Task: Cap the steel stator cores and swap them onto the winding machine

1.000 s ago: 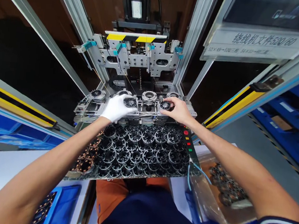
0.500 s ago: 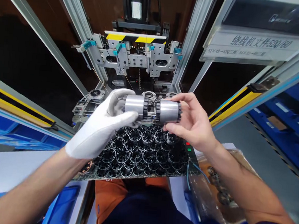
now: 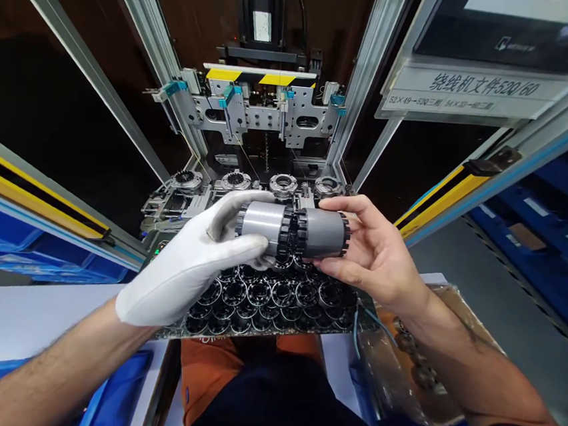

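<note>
My left hand (image 3: 185, 267), in a white glove, grips a grey metal cylinder with a black toothed end (image 3: 263, 224). My bare right hand (image 3: 375, 258) grips a matching grey cylinder (image 3: 323, 233). The two pieces are held end to end, their black toothed ends touching, above a tray (image 3: 276, 296) packed with several black ring-shaped stator cores. Behind the hands, the machine's row of round fixtures (image 3: 283, 185) stands uncovered.
A winding machine head with a yellow-black striped bar (image 3: 259, 77) rises at the back between aluminium frame posts. A clear bag of parts (image 3: 410, 366) lies at the right. A blue bin (image 3: 111, 390) sits lower left. Blue shelving runs along the right.
Both hands lifted a cylinder off the machine's fixtures, turned it sideways and brought the two together. They have since dropped slightly toward the tray, the toothed ends now touching.
</note>
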A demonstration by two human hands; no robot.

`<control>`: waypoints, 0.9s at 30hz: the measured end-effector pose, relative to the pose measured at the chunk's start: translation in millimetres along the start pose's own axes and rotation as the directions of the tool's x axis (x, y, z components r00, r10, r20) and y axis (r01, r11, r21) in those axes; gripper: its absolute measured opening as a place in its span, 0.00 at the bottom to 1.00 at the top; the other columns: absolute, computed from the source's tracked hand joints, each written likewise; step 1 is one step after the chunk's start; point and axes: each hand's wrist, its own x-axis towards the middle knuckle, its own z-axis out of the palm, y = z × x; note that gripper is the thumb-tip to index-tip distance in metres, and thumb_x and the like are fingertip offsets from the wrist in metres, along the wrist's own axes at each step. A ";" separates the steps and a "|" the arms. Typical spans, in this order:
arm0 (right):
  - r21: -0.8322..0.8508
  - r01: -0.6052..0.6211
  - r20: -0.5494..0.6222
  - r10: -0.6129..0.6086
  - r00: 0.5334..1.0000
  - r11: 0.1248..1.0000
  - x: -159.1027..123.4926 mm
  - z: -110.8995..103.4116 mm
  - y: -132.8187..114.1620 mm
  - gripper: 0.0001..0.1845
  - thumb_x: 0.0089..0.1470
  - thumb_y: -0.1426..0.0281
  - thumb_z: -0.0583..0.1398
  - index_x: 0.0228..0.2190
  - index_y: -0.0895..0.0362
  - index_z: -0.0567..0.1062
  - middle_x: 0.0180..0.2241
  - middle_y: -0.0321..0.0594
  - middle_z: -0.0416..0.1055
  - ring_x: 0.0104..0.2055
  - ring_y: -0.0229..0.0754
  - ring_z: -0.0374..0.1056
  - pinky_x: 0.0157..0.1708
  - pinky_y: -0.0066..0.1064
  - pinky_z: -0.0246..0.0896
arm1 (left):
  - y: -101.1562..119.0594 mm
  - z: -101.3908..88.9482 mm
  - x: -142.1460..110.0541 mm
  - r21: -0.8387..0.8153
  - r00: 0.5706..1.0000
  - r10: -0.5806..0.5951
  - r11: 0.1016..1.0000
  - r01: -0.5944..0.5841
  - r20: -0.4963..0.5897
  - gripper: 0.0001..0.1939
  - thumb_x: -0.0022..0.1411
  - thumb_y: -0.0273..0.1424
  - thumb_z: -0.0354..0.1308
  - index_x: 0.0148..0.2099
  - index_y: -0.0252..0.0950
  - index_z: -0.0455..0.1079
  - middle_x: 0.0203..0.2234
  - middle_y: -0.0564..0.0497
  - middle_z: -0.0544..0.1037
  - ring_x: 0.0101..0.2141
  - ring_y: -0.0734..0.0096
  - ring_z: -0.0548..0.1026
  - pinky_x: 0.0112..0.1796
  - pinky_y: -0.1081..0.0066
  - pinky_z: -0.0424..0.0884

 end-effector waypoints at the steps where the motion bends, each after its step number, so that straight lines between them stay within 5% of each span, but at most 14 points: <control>1: 0.012 -0.011 0.009 0.011 1.000 1.000 -0.9 -0.5 0.6 0.32 0.60 0.72 0.81 0.61 0.44 0.79 0.55 0.38 0.80 0.48 0.43 0.85 0.52 0.37 0.89 | -1.0 -0.9 0.2 0.014 1.000 -0.001 1.000 0.001 -0.003 0.27 0.66 0.42 0.80 0.65 0.55 0.84 0.56 0.52 0.86 0.57 0.55 0.84 0.50 0.70 0.87; 10: -0.033 0.081 -0.022 -0.082 0.996 0.996 4.0 -11.0 13.6 0.13 0.69 0.67 0.77 0.50 0.47 0.83 0.62 0.38 0.81 0.58 0.42 0.81 0.59 0.34 0.81 | -9.9 -1.5 13.2 0.067 0.999 -0.045 0.997 0.044 0.017 0.29 0.63 0.42 0.82 0.65 0.56 0.84 0.53 0.53 0.87 0.55 0.59 0.85 0.48 0.73 0.86; 14: 0.007 -0.047 -0.053 0.048 0.997 0.999 4.8 -18.0 15.0 0.36 0.58 0.71 0.83 0.63 0.45 0.79 0.57 0.37 0.84 0.58 0.42 0.82 0.61 0.33 0.82 | -14.9 0.5 22.4 0.092 1.000 -0.026 0.995 0.026 -0.004 0.30 0.61 0.44 0.84 0.64 0.54 0.85 0.55 0.53 0.87 0.55 0.58 0.85 0.48 0.72 0.86; 16: 0.033 -0.096 -0.045 0.097 0.994 0.995 4.7 -22.0 15.7 0.39 0.55 0.72 0.84 0.63 0.47 0.79 0.53 0.37 0.84 0.54 0.41 0.84 0.56 0.30 0.84 | -18.0 1.1 27.8 0.115 1.000 -0.007 0.993 0.008 -0.005 0.32 0.60 0.45 0.84 0.65 0.53 0.84 0.57 0.52 0.86 0.56 0.56 0.85 0.50 0.68 0.87; 21: 0.072 -0.115 -0.024 0.117 0.993 0.991 6.7 -31.0 20.4 0.34 0.59 0.70 0.83 0.61 0.47 0.79 0.56 0.38 0.79 0.41 0.40 0.86 0.40 0.29 0.87 | -23.3 1.2 42.7 0.213 0.999 0.033 0.976 -0.037 0.019 0.33 0.61 0.46 0.84 0.66 0.51 0.83 0.58 0.50 0.86 0.58 0.51 0.84 0.58 0.60 0.85; 27: 0.045 -0.023 -0.074 0.026 0.997 0.999 12.3 -43.2 28.6 0.16 0.71 0.62 0.76 0.55 0.50 0.82 0.53 0.38 0.81 0.50 0.38 0.81 0.48 0.28 0.85 | -27.9 -4.4 61.9 0.277 0.996 0.076 0.957 -0.089 0.054 0.32 0.62 0.45 0.84 0.67 0.53 0.84 0.59 0.51 0.86 0.59 0.53 0.83 0.60 0.61 0.82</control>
